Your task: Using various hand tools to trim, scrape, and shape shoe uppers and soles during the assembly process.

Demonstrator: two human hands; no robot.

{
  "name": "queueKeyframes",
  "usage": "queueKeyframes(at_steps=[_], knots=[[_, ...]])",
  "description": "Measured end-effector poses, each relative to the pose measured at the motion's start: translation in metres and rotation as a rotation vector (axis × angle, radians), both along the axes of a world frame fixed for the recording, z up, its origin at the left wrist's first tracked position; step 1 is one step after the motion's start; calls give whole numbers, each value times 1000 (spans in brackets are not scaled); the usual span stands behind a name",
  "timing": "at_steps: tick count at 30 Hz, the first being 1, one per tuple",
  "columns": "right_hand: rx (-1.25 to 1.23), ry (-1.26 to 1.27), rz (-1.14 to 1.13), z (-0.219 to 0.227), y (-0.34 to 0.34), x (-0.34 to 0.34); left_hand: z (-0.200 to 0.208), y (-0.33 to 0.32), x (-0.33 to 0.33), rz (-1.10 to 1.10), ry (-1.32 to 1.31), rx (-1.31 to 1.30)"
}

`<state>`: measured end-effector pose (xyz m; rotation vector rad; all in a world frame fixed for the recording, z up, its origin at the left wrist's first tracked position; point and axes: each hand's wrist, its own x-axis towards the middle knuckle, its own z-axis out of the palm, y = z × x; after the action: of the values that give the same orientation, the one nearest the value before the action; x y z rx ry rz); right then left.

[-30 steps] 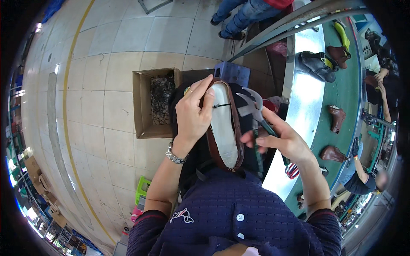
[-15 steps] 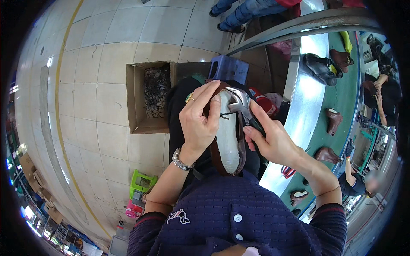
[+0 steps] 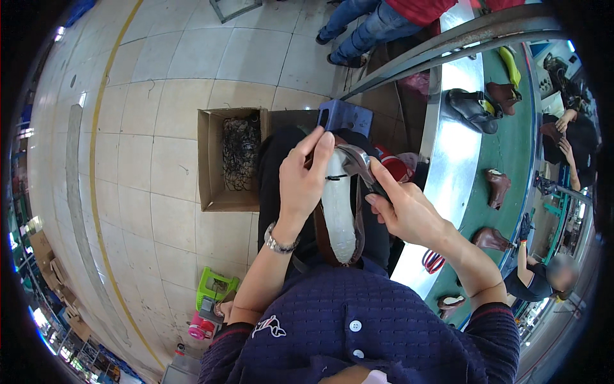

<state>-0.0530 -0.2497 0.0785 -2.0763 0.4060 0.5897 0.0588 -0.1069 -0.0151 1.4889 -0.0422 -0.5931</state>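
"What's nearest on your feed?"

"I see the wearer's navy textured shirt (image 3: 384,307), then a brown leather shoe with a long white sole board (image 3: 340,221), lying sole side up over the lap in dark trousers (image 3: 272,150). A short black strip (image 3: 336,177) crosses the board."

"And the grips?"

"My left hand (image 3: 304,182) is closed around the shoe's far end, thumb on top; a silver link watch (image 3: 280,240) circles that wrist. My right hand (image 3: 409,214) has its grip curled firmly around the dark handles of metal pincers (image 3: 366,168), whose head meets the shoe's right edge near that same end. I can't tell how far apart the jaws stand."

"Anything past the knees?"

"I've got an uncovered brown cardboard box (image 3: 209,160) on the left, holding tangled black strands (image 3: 241,157), and a blue plastic stool (image 3: 358,118) straight ahead. To the right runs a green worktop with a silver metal border (image 3: 489,150), carrying a black shoe (image 3: 470,109) and brown leather boots (image 3: 497,187)."

"Farthest?"

"A person in blue jeans and a red top (image 3: 368,32) stands on the pale tiles (image 3: 185,102), beyond the stool."
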Motion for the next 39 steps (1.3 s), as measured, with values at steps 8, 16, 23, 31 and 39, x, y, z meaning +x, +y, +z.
queueKeyframes(at_steps=[8,16,23,31,39], knots=[[-219,30,195,30,-8,17,-4,1,7,-78,-89,49],[-569,-215,27,-5,22,24,-9,1,5,-121,-197,40],[-514,-530,-38,13,21,27,-11,9,7,-159,-255,42],[-625,-380,195,28,16,35,-5,19,16,-286,-235,90],[-559,-170,200,-10,10,-2,-6,24,12,-349,-84,-85]])
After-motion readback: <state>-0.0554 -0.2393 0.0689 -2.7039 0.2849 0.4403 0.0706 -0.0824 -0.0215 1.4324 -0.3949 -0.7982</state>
